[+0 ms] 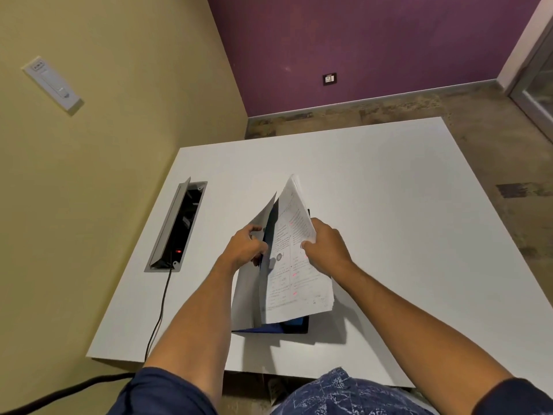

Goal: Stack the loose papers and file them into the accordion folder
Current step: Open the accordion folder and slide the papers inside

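On the table [389, 205], two hands grip one paper stack [294, 265].

Between the hands, the papers [294, 265] were white with black print and small red marks; below them the accordion folder [294, 324] showed dark blue on the white desk [404, 220].

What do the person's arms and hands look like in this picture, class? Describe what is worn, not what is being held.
Both forearms are bare from the sleeve to the wrist. The left hand and right hand wear no gloves, and no rings, watch or bracelets are visible. Short dark navy sleeves end around the elbows. At the lower edge, blue patterned fabric covers the lap.
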Action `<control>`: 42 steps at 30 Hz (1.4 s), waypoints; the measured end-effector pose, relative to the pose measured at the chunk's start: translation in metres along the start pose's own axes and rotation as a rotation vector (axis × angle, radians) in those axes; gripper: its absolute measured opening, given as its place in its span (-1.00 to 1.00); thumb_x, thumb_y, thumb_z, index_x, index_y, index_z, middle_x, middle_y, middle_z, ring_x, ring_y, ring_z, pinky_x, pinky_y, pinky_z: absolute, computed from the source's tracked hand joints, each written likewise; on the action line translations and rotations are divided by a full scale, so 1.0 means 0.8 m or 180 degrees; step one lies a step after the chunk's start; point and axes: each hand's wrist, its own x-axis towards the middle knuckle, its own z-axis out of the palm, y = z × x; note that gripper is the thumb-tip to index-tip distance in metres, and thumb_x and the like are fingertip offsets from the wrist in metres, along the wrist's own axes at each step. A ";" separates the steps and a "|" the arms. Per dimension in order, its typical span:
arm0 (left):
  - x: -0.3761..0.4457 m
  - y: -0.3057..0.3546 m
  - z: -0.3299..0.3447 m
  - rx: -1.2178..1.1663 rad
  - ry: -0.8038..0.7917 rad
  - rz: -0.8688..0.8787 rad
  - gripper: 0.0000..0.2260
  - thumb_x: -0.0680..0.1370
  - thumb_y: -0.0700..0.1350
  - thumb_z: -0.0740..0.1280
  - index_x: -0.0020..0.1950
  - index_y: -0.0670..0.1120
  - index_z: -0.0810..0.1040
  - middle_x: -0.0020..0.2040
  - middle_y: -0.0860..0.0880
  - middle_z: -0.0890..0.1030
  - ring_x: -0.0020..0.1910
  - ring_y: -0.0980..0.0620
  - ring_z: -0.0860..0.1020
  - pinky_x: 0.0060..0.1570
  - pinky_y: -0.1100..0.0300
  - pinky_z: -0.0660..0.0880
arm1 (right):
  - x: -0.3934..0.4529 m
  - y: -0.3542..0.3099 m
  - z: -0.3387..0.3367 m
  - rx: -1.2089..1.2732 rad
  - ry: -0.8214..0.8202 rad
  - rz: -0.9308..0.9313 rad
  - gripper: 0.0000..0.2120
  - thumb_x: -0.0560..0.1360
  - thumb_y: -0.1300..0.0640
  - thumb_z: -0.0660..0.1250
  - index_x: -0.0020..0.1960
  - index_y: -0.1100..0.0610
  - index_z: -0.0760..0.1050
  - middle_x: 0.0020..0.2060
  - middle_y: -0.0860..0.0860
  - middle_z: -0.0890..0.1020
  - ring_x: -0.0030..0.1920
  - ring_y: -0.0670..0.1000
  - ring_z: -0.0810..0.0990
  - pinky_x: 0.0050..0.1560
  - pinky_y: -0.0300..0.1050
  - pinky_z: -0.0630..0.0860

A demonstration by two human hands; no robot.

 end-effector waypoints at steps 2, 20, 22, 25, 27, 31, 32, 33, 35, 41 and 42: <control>0.000 0.002 0.002 0.0020 -0.0012 0.0032 -0.45 0.47 -0.29 0.38 0.46 -0.10 0.42 -0.17 -0.19 0.63 -0.30 -0.04 0.60 -0.32 0.14 0.57 | 0.001 -0.008 0.007 -0.0073 0.0003 0.0059 -0.62 0.59 0.20 0.34 0.40 0.12 0.43 0.26 0.12 0.63 -0.03 0.04 0.58 -0.25 -0.07 0.69; 0.009 0.022 0.015 -0.0152 -0.0161 0.0200 -0.45 0.50 -0.33 0.33 0.50 -0.12 0.38 -0.01 -0.19 0.59 -0.13 -0.11 0.60 -0.14 0.01 0.65 | 0.011 -0.024 0.041 -0.0215 -0.0989 0.0143 -0.31 0.63 0.05 0.36 0.62 0.23 0.13 0.36 0.23 0.54 0.25 0.17 0.59 0.26 0.05 0.60; 0.010 0.024 0.018 -0.0139 -0.0167 0.0197 -0.45 0.51 -0.34 0.32 0.51 -0.11 0.37 -0.04 -0.16 0.60 -0.16 -0.10 0.60 -0.16 0.04 0.65 | 0.013 -0.014 0.043 -0.0442 -0.1096 0.0089 -0.29 0.65 -0.02 0.34 0.66 0.20 0.12 0.34 0.23 0.57 0.26 0.16 0.60 0.25 -0.01 0.57; 0.011 0.023 0.021 -0.0163 -0.0163 0.0170 -0.46 0.53 -0.33 0.32 0.50 -0.11 0.37 -0.02 -0.16 0.59 -0.16 -0.10 0.60 -0.18 0.07 0.65 | 0.011 0.006 0.039 -0.0599 -0.0679 -0.0161 -0.52 0.63 -0.07 0.38 0.45 0.16 0.47 0.09 0.17 0.67 0.09 0.11 0.64 0.18 0.01 0.60; 0.011 0.022 0.023 -0.0162 -0.0176 0.0161 -0.47 0.52 -0.32 0.33 0.50 -0.10 0.39 0.07 -0.17 0.58 -0.13 -0.07 0.60 -0.20 0.11 0.65 | 0.006 0.027 0.032 -0.0838 -0.0013 -0.0401 -0.56 0.59 -0.12 0.41 0.33 0.15 0.58 0.13 0.10 0.65 0.20 0.13 0.59 0.23 0.04 0.56; 0.012 0.021 0.034 -0.0213 -0.0233 0.0111 -0.46 0.51 -0.28 0.36 0.49 -0.06 0.39 0.14 -0.11 0.58 -0.08 -0.05 0.62 -0.23 0.16 0.62 | -0.011 0.065 0.020 -0.1140 0.1116 -0.0084 -0.35 0.52 -0.15 0.48 0.49 0.12 0.42 0.39 0.10 0.52 0.39 0.15 0.46 0.41 0.09 0.40; 0.012 0.022 0.039 -0.0233 -0.0243 0.0086 -0.45 0.51 -0.28 0.37 0.49 -0.06 0.39 0.08 -0.07 0.58 -0.10 -0.04 0.63 -0.23 0.16 0.63 | -0.014 0.074 0.017 -0.1051 0.1177 0.0203 -0.31 0.50 -0.15 0.49 0.51 0.12 0.38 0.43 0.11 0.50 0.42 0.16 0.45 0.43 0.12 0.39; 0.012 0.022 0.043 -0.0261 -0.0245 0.0061 -0.45 0.50 -0.27 0.38 0.49 -0.05 0.39 0.03 -0.05 0.59 -0.12 -0.04 0.63 -0.23 0.15 0.64 | -0.016 0.083 0.013 -0.0871 0.1150 0.0558 -0.26 0.50 -0.16 0.50 0.54 0.12 0.33 0.46 0.12 0.47 0.43 0.17 0.46 0.43 0.14 0.41; 0.013 0.022 0.053 -0.0316 -0.0250 0.0030 -0.43 0.48 -0.27 0.39 0.48 -0.06 0.39 -0.05 -0.08 0.63 -0.16 -0.04 0.64 -0.23 0.13 0.66 | -0.020 0.101 0.007 -0.0238 0.0879 0.1211 -0.22 0.51 -0.15 0.49 0.58 0.11 0.25 0.47 0.15 0.47 0.35 0.19 0.55 0.27 0.11 0.53; 0.013 0.027 0.094 -0.0100 -0.0333 0.0007 -0.38 0.40 -0.20 0.44 0.46 -0.06 0.38 -0.14 -0.08 0.64 -0.21 0.04 0.63 -0.32 0.22 0.57 | -0.027 0.138 0.013 0.1233 0.0477 0.1723 -0.82 0.63 0.20 0.38 0.15 0.30 0.62 -0.04 0.22 0.75 -0.12 0.20 0.74 0.05 0.18 0.71; 0.013 0.026 0.100 0.0007 -0.0343 0.0027 -0.39 0.41 -0.18 0.44 0.45 -0.05 0.40 -0.12 -0.07 0.64 -0.21 0.06 0.63 -0.34 0.27 0.56 | -0.027 0.142 0.012 0.1375 0.0445 0.1834 -0.83 0.63 0.24 0.36 0.13 0.31 0.64 -0.10 0.22 0.75 -0.14 0.20 0.74 0.06 0.19 0.70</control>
